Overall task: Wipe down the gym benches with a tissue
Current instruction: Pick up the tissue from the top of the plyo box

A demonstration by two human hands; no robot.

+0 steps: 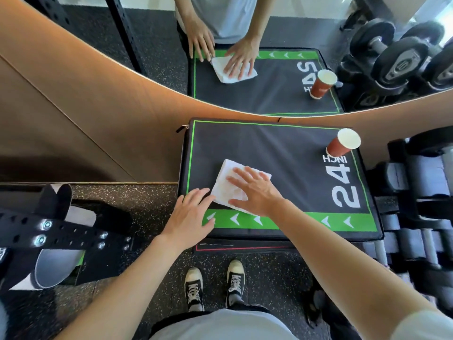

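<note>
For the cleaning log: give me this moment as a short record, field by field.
surface: black padded box, green border, marked 24 INCH
tissue: white tissue, lying flat on the box, near-left part
right hand: flat on the tissue, fingers spread
left hand: open, resting at the box's near-left edge, beside the tissue
cup: red paper cup, upright, far-right corner of the box
mirror: behind the box, reflects the scene
dumbbells: racked to the right

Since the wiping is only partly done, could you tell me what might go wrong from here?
The paper cup stands on the far right corner of the padded box; a wide sweep of the tissue under the right hand could knock it over. The left hand rests at the box's near left edge and might slip off.
</note>
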